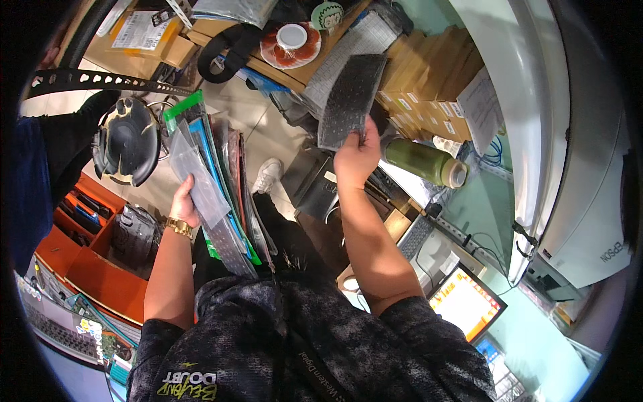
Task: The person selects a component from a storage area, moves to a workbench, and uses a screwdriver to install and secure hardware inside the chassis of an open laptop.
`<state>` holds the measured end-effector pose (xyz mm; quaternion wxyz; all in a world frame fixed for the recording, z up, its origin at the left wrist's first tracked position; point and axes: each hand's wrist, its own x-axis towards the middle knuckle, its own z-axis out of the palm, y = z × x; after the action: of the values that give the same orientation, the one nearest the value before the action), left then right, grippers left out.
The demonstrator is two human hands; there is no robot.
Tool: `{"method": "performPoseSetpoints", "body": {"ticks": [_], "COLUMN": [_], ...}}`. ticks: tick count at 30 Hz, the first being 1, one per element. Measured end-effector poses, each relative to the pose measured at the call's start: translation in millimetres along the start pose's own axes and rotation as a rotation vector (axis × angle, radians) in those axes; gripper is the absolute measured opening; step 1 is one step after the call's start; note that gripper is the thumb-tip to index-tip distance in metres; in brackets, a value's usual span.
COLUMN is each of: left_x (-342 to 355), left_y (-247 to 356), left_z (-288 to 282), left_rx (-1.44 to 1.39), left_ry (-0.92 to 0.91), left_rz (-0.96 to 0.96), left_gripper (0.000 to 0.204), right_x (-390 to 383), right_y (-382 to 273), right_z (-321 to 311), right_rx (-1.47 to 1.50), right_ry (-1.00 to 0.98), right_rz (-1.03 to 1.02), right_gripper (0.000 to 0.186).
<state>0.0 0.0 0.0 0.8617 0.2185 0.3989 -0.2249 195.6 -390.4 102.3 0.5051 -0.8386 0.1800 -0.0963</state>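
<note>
Your right hand (355, 157) pinches a dark dotted sheet (349, 100) raised above the counter (469, 201). Your left hand's (184, 201) fingers grip a stack of packets (214, 181), probably plastic sleeves, just left.

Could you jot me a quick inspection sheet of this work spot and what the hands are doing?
Surface: pale green desk, crowded.
Job's things: dark dotted sleeve; stack of flat packets.
Clutter: green bottle, brown boxes, plate.
Grippers: right hand pinches the sleeve; left hand grips the stack.
Cables: blue wires by the printer.
Surroundings: lit screen, orange shelf, another person's dark sleeve.
</note>
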Motion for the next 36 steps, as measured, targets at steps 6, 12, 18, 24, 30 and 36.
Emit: {"method": "performPoseSetpoints", "body": {"ticks": [6,12,18,24,30,36], "left_x": [1,-1,-1,-3,0,0], "left_y": [4,7,4,5,7,7], "left_z": [3,3,3,2,16,15], "left_rx": [-0.003,0.011,-0.019,-0.003,0.006,-0.004], "left_ry": [-0.003,0.016,0.027,0.010,0.015,0.029], "left_rz": [0.003,-0.023,-0.038,-0.030,-0.037,-0.048], "left_gripper": [0.073,0.072,0.070,0.069,0.072,0.072], "right_x": [59,89,103,115,110,94], "right_y": [-10,52,63,67,104,72], "right_z": [28,57,67,40,4,23], "right_rx": [0.624,-0.117,-0.066,0.112,0.404,0.254], "right_ry": [0.116,-0.135,-0.241,-0.211,-0.144,-0.214], "right_rz": [0.336,0.669,0.825,0.872,1.003,0.929], "right_gripper": [0.048,0.053,0.055,0.046,0.045,0.034]}}
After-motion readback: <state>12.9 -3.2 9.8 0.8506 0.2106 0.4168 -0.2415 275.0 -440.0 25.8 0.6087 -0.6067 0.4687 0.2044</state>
